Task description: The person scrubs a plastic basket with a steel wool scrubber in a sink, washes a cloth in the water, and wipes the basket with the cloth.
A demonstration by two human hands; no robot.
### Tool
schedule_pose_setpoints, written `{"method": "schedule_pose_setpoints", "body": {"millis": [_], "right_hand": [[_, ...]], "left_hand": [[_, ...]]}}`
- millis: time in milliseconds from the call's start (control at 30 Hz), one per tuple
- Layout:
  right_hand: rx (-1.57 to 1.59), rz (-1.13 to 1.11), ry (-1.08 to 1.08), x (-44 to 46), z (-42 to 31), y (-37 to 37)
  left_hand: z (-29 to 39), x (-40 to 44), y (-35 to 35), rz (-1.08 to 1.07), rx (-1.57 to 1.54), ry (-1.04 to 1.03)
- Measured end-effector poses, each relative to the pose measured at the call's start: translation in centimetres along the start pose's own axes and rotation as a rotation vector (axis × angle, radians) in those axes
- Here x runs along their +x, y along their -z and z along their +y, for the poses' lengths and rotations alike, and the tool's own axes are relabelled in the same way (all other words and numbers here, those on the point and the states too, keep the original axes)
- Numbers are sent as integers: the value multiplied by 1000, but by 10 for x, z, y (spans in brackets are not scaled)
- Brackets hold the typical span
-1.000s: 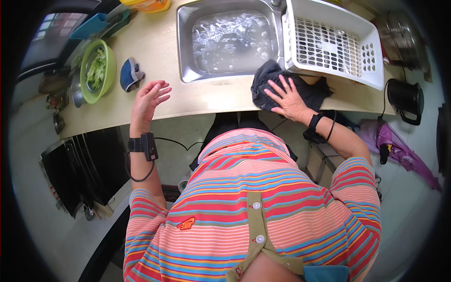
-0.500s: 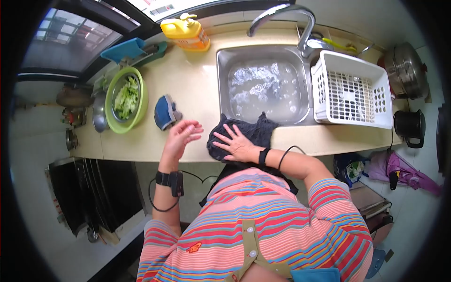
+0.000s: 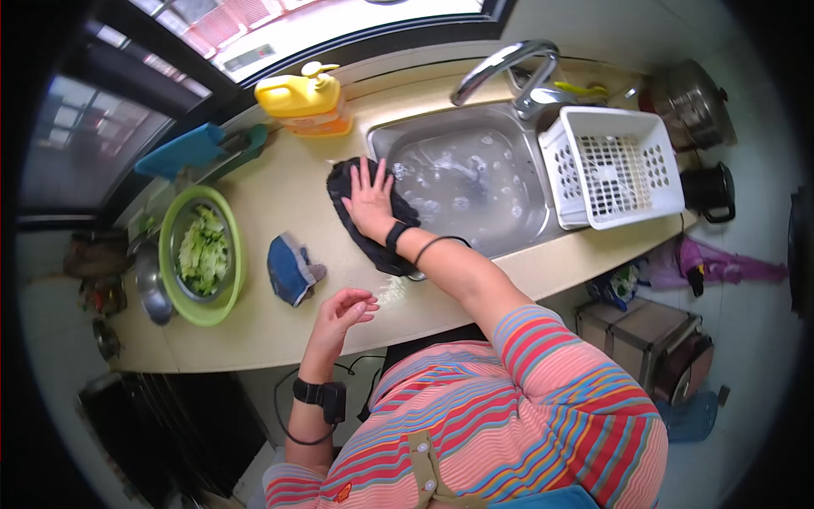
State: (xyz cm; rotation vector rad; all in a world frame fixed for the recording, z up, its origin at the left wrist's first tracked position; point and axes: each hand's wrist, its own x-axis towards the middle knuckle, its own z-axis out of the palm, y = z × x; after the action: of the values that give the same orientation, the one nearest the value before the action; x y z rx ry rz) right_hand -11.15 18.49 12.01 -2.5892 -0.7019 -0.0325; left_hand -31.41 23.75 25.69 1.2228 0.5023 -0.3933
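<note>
The left hand (image 3: 343, 311) is nearest, released, its fingers loosely curled above the front of the desk (image 3: 220, 346). Just beyond it, the blue mitt (image 3: 291, 271) lies on the desk, its grey edge turned toward the sink (image 3: 534, 174).

Further in, the right hand (image 3: 370, 206) is open, palm down and fingers spread, pressing on the black cloth (image 3: 381, 259) without gripping it. The cloth lies bunched on the desk along the sink's left side; the hand and wrist hide part of it, so I can't tell quite how far it laps over the rim.

To the left, the green bowl (image 3: 240, 276) holds a metal bowl (image 3: 182, 270) of chopped greens (image 3: 203, 253), with the steel bowl (image 3: 153, 284) just beside it. Cloudy, foamy water (image 3: 462, 187) stands in the sink, and the white basket (image 3: 636, 214) sits at its right side.

Toward the back, the yellow bottle (image 3: 305, 106) stands upright beneath the window, and the tap (image 3: 513, 55) arches behind the sink. The pot (image 3: 691, 102) is beyond the basket, at the far right.
</note>
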Motion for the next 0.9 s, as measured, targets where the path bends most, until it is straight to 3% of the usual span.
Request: {"method": "schedule_pose_setpoints", "body": {"millis": [100,233,367,500,633,667,733,833,900], "right_hand": [[114,21,-179,32,16,-7],[357,228,-333,59,44,-35],[456,-94,-465,32,42,-4],[635,-366,-368,-23,64,16],[484,-667,-260,-83,92,32],[384,-903,-154,-88,101,50],[222,-952,36,-104,120,63],[135,-926,43,-112,135,72],[105,-844,13,-116,141,87]], "left_hand": [[-8,0,3,17,20,-7],[-16,0,-3,73,-11,21],[-24,4,-11,67,-52,46],[-27,24,-20,48,-38,60],[-13,57,-38,1,39,39],[-9,68,-43,-33,54,27],[3,86,-54,-83,98,-1],[14,117,-72,-125,206,-27],[12,139,-84,-174,682,-36]]}}
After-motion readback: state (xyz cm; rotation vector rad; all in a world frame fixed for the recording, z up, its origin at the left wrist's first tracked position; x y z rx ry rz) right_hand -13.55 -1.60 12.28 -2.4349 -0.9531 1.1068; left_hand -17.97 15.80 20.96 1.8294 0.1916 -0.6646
